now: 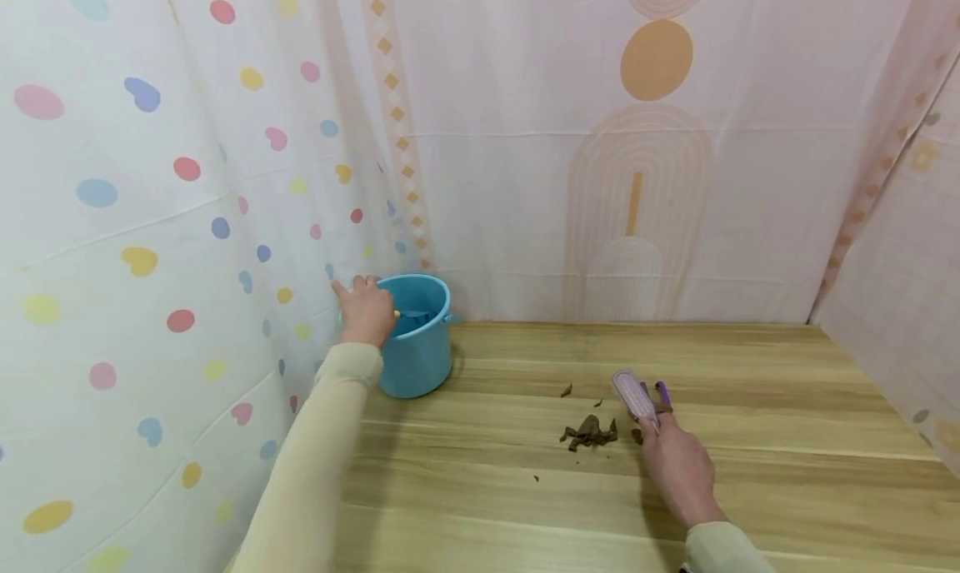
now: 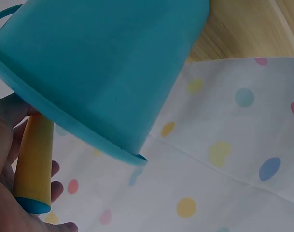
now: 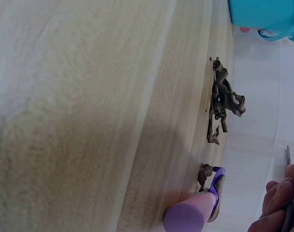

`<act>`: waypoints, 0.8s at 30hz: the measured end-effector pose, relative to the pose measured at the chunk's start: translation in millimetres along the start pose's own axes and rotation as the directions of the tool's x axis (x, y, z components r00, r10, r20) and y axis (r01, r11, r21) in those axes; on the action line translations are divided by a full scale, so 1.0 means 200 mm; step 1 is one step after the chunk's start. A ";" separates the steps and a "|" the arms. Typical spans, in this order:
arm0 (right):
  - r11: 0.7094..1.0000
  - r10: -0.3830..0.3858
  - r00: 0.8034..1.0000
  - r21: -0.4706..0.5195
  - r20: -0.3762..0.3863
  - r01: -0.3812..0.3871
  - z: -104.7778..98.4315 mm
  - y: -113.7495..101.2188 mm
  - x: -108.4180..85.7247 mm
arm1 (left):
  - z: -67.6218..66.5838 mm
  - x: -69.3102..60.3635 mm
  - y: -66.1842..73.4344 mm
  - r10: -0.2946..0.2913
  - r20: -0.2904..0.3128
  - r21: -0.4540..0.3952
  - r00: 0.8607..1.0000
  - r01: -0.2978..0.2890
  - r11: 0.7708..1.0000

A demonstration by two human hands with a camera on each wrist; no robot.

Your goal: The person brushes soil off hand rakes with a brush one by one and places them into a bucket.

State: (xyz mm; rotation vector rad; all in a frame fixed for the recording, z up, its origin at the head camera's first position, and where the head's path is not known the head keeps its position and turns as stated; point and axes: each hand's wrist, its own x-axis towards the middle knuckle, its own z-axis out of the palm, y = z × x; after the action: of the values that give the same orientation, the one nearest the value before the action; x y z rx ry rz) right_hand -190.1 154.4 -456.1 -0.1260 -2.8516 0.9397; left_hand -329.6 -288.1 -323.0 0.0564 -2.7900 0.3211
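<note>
At the left, a blue bucket (image 1: 416, 365) stands on the wooden table. My left hand (image 1: 367, 311) is at its rim, with fingers around the yellow handle (image 2: 35, 164) of a tool whose blue part (image 1: 420, 315) lies inside the bucket. My right hand (image 1: 678, 465) grips a pink flat tool (image 1: 634, 396) with a textured or perforated face, above the table. Close under it is a purple tool (image 1: 663, 393) with a pink handle (image 3: 200, 204), near a dried brown leaf (image 3: 203, 175). A heap of dried leaves (image 1: 591, 432) lies left of my right hand.
Smaller leaf bits (image 1: 567, 390) are scattered on the wooden table (image 1: 480, 506). A dotted curtain (image 1: 180, 248) hangs along the left, close to the bucket. Another patterned curtain (image 1: 510, 206) closes off the back, and one more (image 1: 900, 306) the right.
</note>
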 end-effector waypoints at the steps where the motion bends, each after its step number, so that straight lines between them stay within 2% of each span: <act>1: 1.000 0.000 1.000 -0.005 -0.005 0.000 0.00 0.00 0.00 | 0.01 0.01 0.01 -0.006 0.020 0.005 1.000 0.006 1.000; 6: 1.000 0.002 1.000 -0.007 -0.006 -0.002 0.00 0.00 0.00 | 0.06 0.05 0.04 -0.036 0.108 -0.024 0.993 0.039 0.999; 14: 1.000 -0.008 1.000 -0.007 -0.025 0.008 0.01 0.00 0.00 | 0.09 0.07 0.05 -0.079 0.223 -0.074 0.972 0.097 0.993; 20: 1.000 -0.010 1.000 -0.002 -0.016 0.010 0.00 0.00 0.00 | 0.09 0.05 0.04 -0.115 0.226 -0.105 0.967 0.142 0.984; 22: 1.000 -0.013 1.000 -0.005 -0.015 0.013 0.00 0.01 0.00 | 0.08 0.03 0.05 -0.119 0.197 -0.113 0.973 0.143 0.983; 24: 1.000 -0.017 1.000 -0.010 -0.023 0.017 -0.01 0.02 0.00 | 0.07 0.02 0.07 -0.107 0.142 -0.124 0.984 0.125 0.984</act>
State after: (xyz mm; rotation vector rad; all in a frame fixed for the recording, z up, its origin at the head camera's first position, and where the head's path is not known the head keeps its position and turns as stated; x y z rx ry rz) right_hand -190.5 158.6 -455.6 -0.1132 -2.8317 0.9148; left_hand -338.8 -277.4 -336.9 0.2166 -2.9187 0.1063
